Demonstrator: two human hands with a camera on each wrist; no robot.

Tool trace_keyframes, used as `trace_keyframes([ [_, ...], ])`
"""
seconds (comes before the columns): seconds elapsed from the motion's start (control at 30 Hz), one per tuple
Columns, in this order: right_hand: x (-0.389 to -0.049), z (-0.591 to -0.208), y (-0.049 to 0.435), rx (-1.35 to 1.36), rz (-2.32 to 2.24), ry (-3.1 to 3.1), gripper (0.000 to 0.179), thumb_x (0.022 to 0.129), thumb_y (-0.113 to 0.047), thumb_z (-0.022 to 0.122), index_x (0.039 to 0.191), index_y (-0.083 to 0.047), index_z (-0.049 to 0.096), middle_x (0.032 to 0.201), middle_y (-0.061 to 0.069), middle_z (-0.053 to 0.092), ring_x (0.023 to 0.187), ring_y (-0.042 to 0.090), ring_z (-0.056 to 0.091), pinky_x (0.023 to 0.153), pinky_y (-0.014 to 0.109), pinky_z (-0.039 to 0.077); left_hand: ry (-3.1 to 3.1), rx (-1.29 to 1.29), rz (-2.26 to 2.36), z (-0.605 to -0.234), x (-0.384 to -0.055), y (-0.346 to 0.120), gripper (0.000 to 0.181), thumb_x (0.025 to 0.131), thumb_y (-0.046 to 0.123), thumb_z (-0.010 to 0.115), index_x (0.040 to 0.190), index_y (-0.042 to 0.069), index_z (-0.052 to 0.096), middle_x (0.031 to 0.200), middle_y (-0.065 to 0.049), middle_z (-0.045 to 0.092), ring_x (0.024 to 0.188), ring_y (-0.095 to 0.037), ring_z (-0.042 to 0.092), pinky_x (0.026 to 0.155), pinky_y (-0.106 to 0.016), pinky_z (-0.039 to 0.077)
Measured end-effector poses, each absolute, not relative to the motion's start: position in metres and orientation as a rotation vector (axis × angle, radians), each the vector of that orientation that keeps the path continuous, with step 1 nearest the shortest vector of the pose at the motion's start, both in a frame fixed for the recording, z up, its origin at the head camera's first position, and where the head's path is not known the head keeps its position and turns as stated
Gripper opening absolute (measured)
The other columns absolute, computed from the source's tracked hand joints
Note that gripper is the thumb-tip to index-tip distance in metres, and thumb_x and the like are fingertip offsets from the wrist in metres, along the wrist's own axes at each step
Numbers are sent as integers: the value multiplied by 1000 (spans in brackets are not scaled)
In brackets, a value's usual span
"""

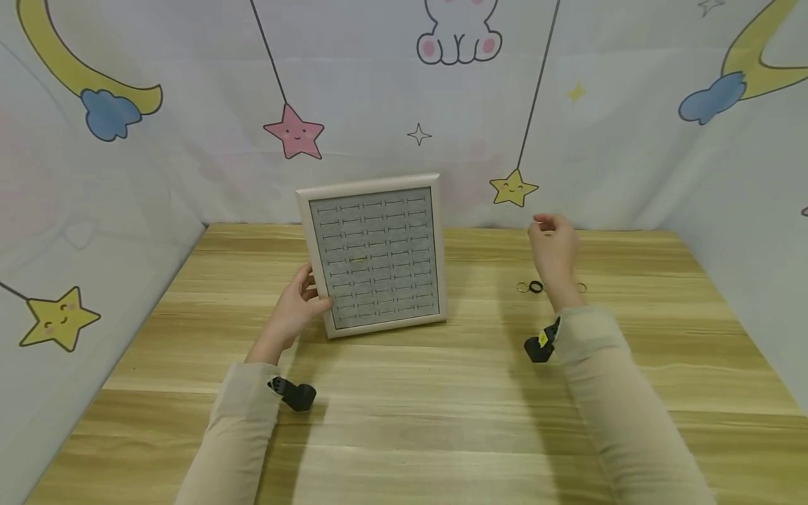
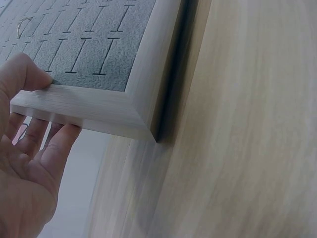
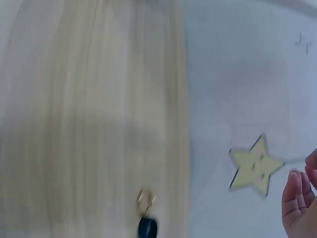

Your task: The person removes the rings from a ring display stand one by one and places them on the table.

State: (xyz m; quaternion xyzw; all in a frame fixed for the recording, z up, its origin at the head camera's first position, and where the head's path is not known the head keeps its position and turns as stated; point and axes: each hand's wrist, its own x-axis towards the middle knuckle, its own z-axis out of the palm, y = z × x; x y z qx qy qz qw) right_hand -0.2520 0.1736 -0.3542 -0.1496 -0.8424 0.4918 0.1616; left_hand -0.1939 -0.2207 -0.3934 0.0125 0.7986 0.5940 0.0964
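Observation:
A ring display board [image 1: 375, 256] with a pale frame and grey slotted padding stands tilted back on the table. One gold ring [image 1: 358, 260] sits in a slot left of its middle. My left hand [image 1: 295, 306] grips the frame's lower left side, thumb on the front rim [image 2: 74, 101] and fingers behind. My right hand [image 1: 554, 249] is raised above the table at the right, fingers bent in; I cannot tell if something small is between them. Below it lie a gold ring [image 1: 522, 287] and a black ring [image 1: 536, 287], with another ring [image 1: 581, 287] right of the wrist.
The wooden table [image 1: 429, 407] ends at a white cloth backdrop [image 1: 372, 91] with printed stars and moons. Cloth sides rise at left and right. Black wrist cameras [image 1: 299, 396] hang from both sleeves.

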Motion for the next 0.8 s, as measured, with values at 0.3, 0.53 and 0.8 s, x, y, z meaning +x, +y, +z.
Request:
trace_keyframes([
  [0.3, -245, -333, 112, -71, 1431, -2250, 25, 94, -14, 53, 110, 0, 65, 99, 13, 62, 77, 13, 52, 63, 16, 40, 2377, 46, 1739, -393, -193, -221, 81, 90, 1, 54, 155, 16, 9, 148, -19, 33, 135, -36, 38, 106, -50, 37],
  [0.53, -236, -326, 71, 198, 1370, -2248, 21, 93, -9, 55, 107, 2, 65, 97, 16, 63, 80, 23, 59, 65, 20, 43, 2382, 48, 1729, -392, -192, -221, 81, 90, 1, 54, 155, 17, 8, 149, -19, 33, 137, -36, 36, 107, -51, 36],
  [0.8, -221, -330, 34, 536, 1115, -2347, 17, 92, -8, 57, 105, -1, 66, 100, 12, 66, 81, 22, 63, 71, 31, 53, 2391, 61, 1719, -392, -191, -221, 81, 90, 2, 54, 155, 17, 8, 147, -20, 34, 136, -36, 37, 104, -49, 39],
])
